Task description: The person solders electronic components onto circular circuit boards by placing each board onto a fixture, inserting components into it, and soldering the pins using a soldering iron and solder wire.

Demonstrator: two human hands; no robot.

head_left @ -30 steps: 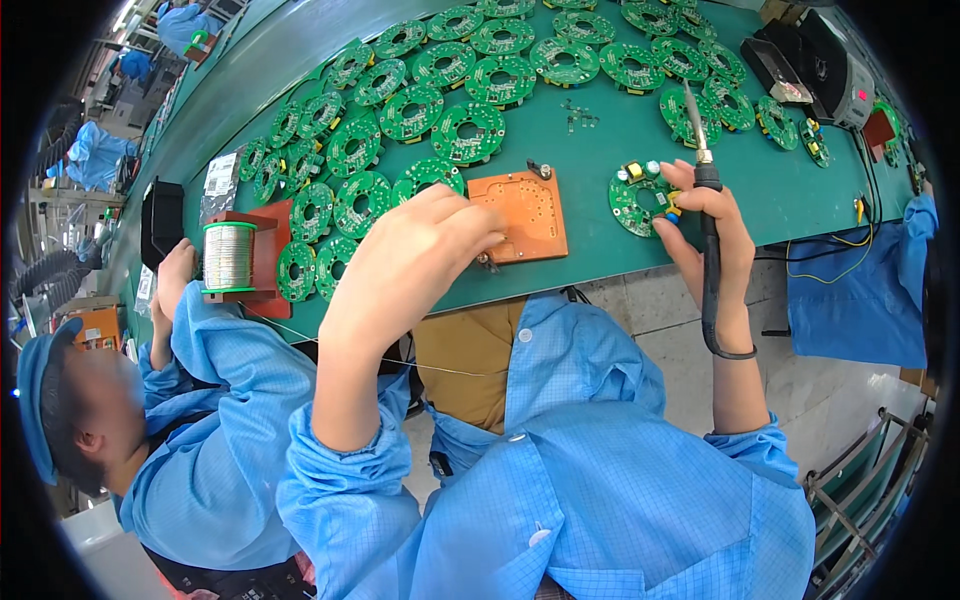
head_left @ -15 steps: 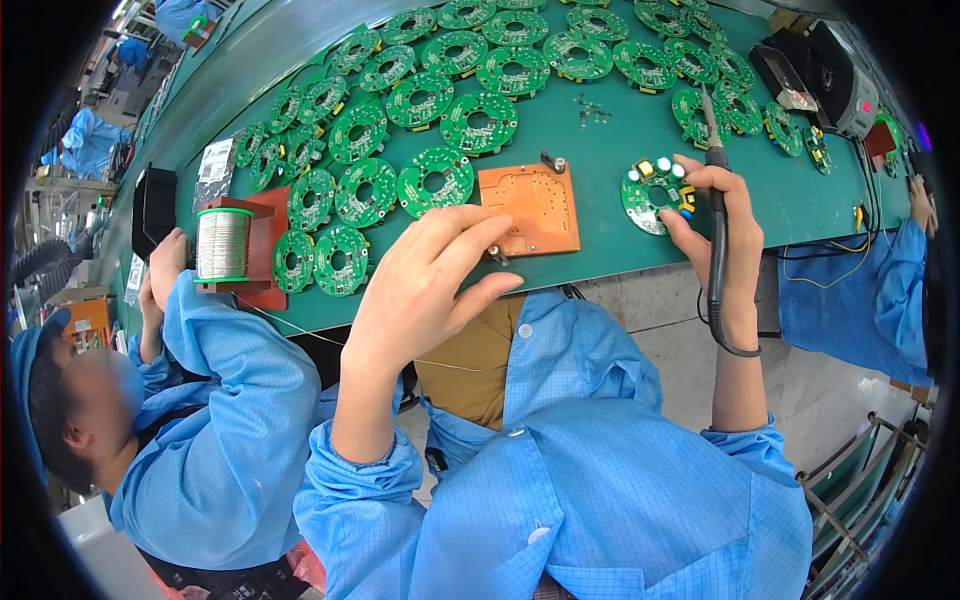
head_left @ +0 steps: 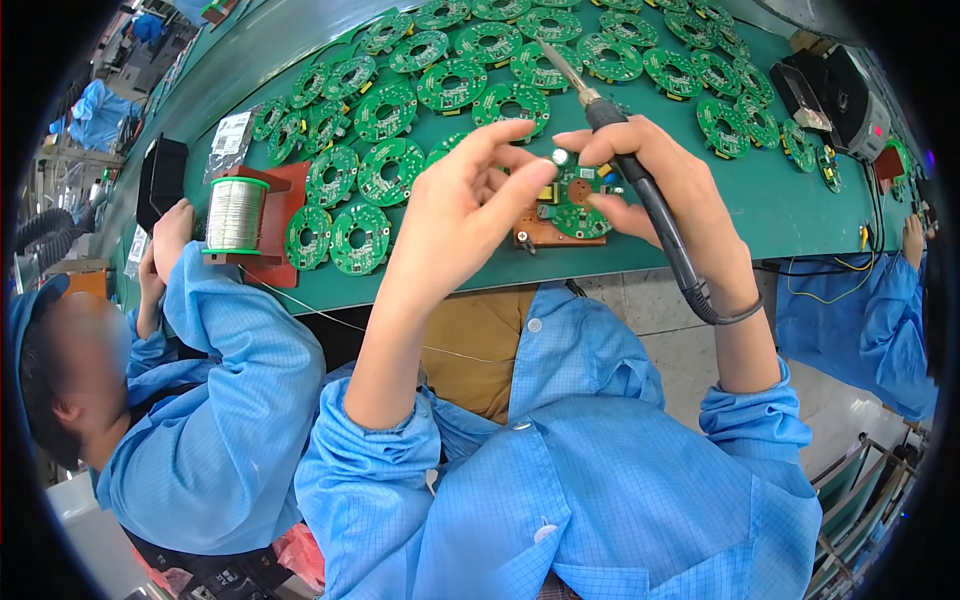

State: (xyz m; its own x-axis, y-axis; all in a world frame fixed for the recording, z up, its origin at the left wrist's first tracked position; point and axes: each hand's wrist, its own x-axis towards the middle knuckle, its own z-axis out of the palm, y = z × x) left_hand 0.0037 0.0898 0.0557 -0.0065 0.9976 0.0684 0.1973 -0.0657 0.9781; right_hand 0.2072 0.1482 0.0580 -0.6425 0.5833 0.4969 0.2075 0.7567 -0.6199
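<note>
Two hands meet above the near edge of the green surface (head_left: pixel 700 225). One round green circuit board (head_left: pixel 575 195) is held up between them, just over an orange-brown fixture plate (head_left: pixel 540 232) that lies at the surface's front edge. Left hand (head_left: pixel 470 205) has its fingers loosely curled, thumb and forefinger tips pinching the board's left rim. Right hand (head_left: pixel 665 185) is closed around the black grip of one soldering iron (head_left: pixel 640 190), whose metal tip points up and away over the surface; its fingertips also touch the board's right side. The iron's black cord loops down past the right wrist.

Roughly thirty more round green boards (head_left: pixel 450 85) lie spread in rows across the surface behind the hands; an exact count is not possible, since some are cut by the rim and hidden by the hands. One spool of solder wire (head_left: pixel 235 213) stands on a red-brown stand to the left. One black box (head_left: pixel 160 180) sits beyond it, and one dark unit (head_left: pixel 850 95) rests at far right.

One co-worker in a blue coat (head_left: pixel 215 400) sits close on the left, their hand (head_left: pixel 172 232) resting at the surface's edge. Another blue sleeve (head_left: pixel 870 300) shows at right.
</note>
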